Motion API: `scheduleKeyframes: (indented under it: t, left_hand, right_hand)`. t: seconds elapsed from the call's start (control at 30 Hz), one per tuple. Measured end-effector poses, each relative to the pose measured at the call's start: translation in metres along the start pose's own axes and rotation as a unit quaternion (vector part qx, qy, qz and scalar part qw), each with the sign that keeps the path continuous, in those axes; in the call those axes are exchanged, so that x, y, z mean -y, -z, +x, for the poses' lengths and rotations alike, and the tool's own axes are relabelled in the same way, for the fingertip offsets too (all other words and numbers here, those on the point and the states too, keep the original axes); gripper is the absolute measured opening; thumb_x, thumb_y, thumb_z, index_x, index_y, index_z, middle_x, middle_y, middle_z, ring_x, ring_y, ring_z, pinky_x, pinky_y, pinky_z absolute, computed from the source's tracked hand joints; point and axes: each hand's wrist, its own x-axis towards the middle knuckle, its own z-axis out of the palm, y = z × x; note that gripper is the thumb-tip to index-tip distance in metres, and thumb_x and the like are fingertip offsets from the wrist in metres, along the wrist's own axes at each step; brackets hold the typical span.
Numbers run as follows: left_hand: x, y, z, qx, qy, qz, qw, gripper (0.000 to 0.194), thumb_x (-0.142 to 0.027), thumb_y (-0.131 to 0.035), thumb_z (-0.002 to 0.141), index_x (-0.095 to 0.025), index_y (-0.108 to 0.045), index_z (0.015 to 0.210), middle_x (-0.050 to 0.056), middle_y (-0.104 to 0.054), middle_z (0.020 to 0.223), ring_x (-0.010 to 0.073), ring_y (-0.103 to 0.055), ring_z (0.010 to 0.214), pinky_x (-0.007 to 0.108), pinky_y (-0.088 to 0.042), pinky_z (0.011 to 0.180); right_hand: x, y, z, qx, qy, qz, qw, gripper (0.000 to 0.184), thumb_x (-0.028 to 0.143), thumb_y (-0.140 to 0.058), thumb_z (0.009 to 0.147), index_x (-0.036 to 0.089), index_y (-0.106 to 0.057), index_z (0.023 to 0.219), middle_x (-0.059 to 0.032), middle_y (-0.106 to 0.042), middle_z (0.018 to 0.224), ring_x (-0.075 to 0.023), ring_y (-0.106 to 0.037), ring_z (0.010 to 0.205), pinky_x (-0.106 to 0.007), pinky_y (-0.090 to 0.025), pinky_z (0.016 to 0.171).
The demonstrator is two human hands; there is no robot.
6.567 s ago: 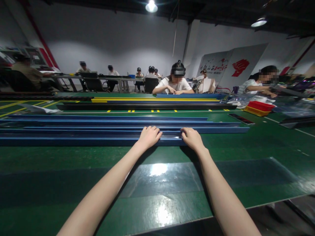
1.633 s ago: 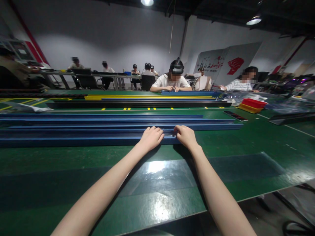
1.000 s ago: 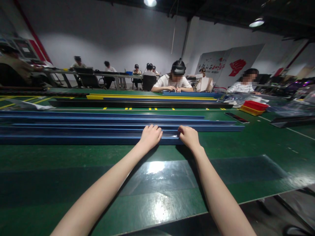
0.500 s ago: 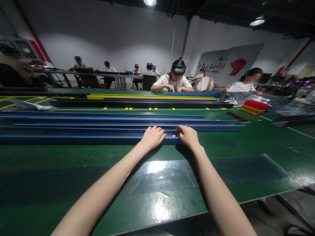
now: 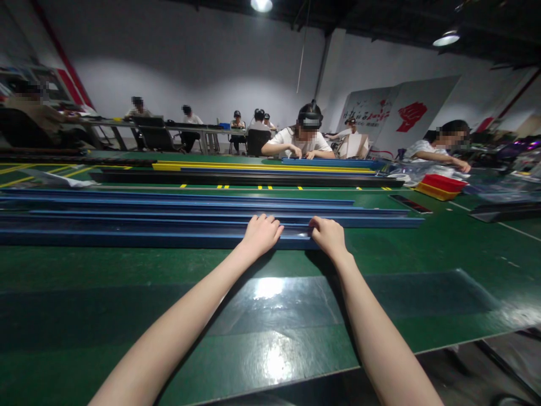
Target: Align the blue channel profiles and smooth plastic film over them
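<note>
Across the green table lies a long blue channel strip [image 5: 169,237], the nearest of several laid side by side. My left hand [image 5: 262,234] rests over this nearest strip, close to its right end, with its fingers curled around the channel. At the strip's right end, my right hand [image 5: 329,235] grips the edge with bent fingers, thumb and index close together. A short stretch of channel with a shiny patch shows between the two hands. My fingertips are partly hidden inside the channel.
A clear plastic sheet [image 5: 406,290] lies in front of the strips. Beyond them are a black strip [image 5: 245,178], a yellow strip [image 5: 253,166], a phone [image 5: 409,203] and a red and yellow bin [image 5: 442,186]. A co-worker [image 5: 300,138] sits opposite; another works at right.
My hands have moved slightly apart along the blue channel strip, keeping their grip. The co-worker at right has leaned over and reached an arm outward. The view has shifted a little.
</note>
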Motion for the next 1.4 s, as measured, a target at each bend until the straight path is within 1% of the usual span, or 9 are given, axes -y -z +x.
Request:
scheduleKeyframes:
  t: [0.23, 0.33, 0.47, 0.7, 0.87, 0.97, 1.13, 1.27, 1.4]
  left_hand:
    - [-0.001, -0.003, 0.0, 0.006, -0.044, -0.014, 0.999, 0.033, -0.034, -0.031, 0.092, -0.018, -0.06, 0.098, 0.006, -0.063, 0.103, 0.0199, -0.053, 0.094, 0.031, -0.035, 0.073]
    - [-0.001, -0.005, 0.0, 0.012, -0.049, -0.02, 0.999, 0.032, -0.034, -0.032, 0.092, -0.018, -0.059, 0.101, 0.005, -0.063, 0.104, 0.0198, -0.053, 0.095, 0.031, -0.035, 0.075]
    - [-0.001, -0.002, 0.0, 0.021, -0.041, -0.022, 0.999, 0.034, -0.035, -0.031, 0.092, -0.018, -0.06, 0.096, 0.006, -0.064, 0.099, 0.0197, -0.054, 0.092, 0.031, -0.035, 0.074]
    - [0.001, 0.002, 0.0, 0.009, 0.006, -0.008, 1.0, 0.038, -0.033, -0.029, 0.092, -0.017, -0.063, 0.084, 0.007, -0.066, 0.09, 0.0218, -0.055, 0.088, 0.033, -0.036, 0.071]
    - [0.002, 0.0, 0.0, -0.002, 0.039, 0.001, 0.999, 0.041, -0.032, -0.027, 0.092, -0.015, -0.064, 0.083, 0.01, -0.066, 0.089, 0.0234, -0.055, 0.087, 0.035, -0.037, 0.072]
    - [0.002, -0.001, 0.0, -0.003, 0.046, 0.007, 0.999, 0.041, -0.031, -0.027, 0.092, -0.015, -0.064, 0.084, 0.011, -0.066, 0.089, 0.0236, -0.055, 0.087, 0.035, -0.038, 0.071]
    - [-0.001, -0.003, 0.0, -0.014, 0.024, 0.009, 1.0, 0.039, -0.03, -0.027, 0.092, -0.015, -0.062, 0.085, 0.01, -0.064, 0.092, 0.0239, -0.054, 0.088, 0.035, -0.037, 0.07]
    - [-0.004, -0.004, -0.001, -0.009, -0.009, 0.003, 1.0, 0.034, -0.028, -0.029, 0.091, -0.016, -0.061, 0.087, 0.008, -0.063, 0.097, 0.0224, -0.053, 0.091, 0.034, -0.037, 0.07]
    - [-0.005, -0.006, -0.002, -0.005, -0.05, -0.012, 0.999, 0.028, -0.025, -0.032, 0.09, -0.017, -0.059, 0.096, 0.006, -0.062, 0.102, 0.0202, -0.052, 0.094, 0.032, -0.037, 0.073]
  right_hand:
    - [0.014, 0.0, -0.003, 0.009, 0.079, 0.011, 0.997, 0.026, 0.017, -0.041, 0.077, 0.023, -0.063, 0.09, -0.0027, -0.068, 0.091, -0.0151, -0.059, 0.085, -0.022, -0.036, 0.068]
    - [0.016, 0.001, -0.004, 0.014, 0.089, 0.014, 0.996, 0.026, 0.017, -0.04, 0.078, 0.023, -0.062, 0.091, -0.0033, -0.068, 0.091, -0.0152, -0.058, 0.085, -0.022, -0.036, 0.069]
    - [0.011, 0.002, -0.002, 0.018, 0.058, 0.015, 0.998, 0.027, 0.018, -0.041, 0.078, 0.025, -0.062, 0.093, -0.0017, -0.068, 0.094, -0.0151, -0.059, 0.084, -0.022, -0.035, 0.065]
    - [0.0, 0.003, -0.001, -0.006, -0.013, 0.009, 1.0, 0.029, 0.018, -0.041, 0.076, 0.026, -0.063, 0.092, -0.001, -0.068, 0.089, -0.0163, -0.06, 0.082, -0.023, -0.033, 0.06]
    - [-0.001, 0.004, -0.001, -0.008, -0.041, -0.01, 0.999, 0.027, 0.021, -0.041, 0.076, 0.025, -0.065, 0.09, -0.0036, -0.068, 0.083, -0.0177, -0.061, 0.078, -0.023, -0.033, 0.058]
    - [-0.001, 0.004, -0.001, -0.002, -0.047, -0.02, 0.999, 0.028, 0.021, -0.041, 0.077, 0.024, -0.065, 0.09, -0.0042, -0.068, 0.081, -0.0174, -0.061, 0.078, -0.023, -0.033, 0.059]
    - [0.002, 0.001, -0.001, 0.002, -0.03, -0.031, 0.999, 0.028, 0.021, -0.041, 0.078, 0.024, -0.065, 0.092, -0.0046, -0.069, 0.082, -0.0173, -0.061, 0.078, -0.023, -0.034, 0.061]
    - [0.008, -0.003, -0.002, -0.003, 0.009, -0.034, 0.999, 0.026, 0.021, -0.041, 0.077, 0.024, -0.064, 0.088, -0.0038, -0.068, 0.082, -0.0172, -0.06, 0.077, -0.024, -0.034, 0.061]
    - [0.014, -0.004, -0.003, -0.01, 0.049, -0.025, 0.998, 0.025, 0.019, -0.041, 0.076, 0.024, -0.064, 0.087, -0.0032, -0.068, 0.085, -0.016, -0.06, 0.078, -0.023, -0.034, 0.062]
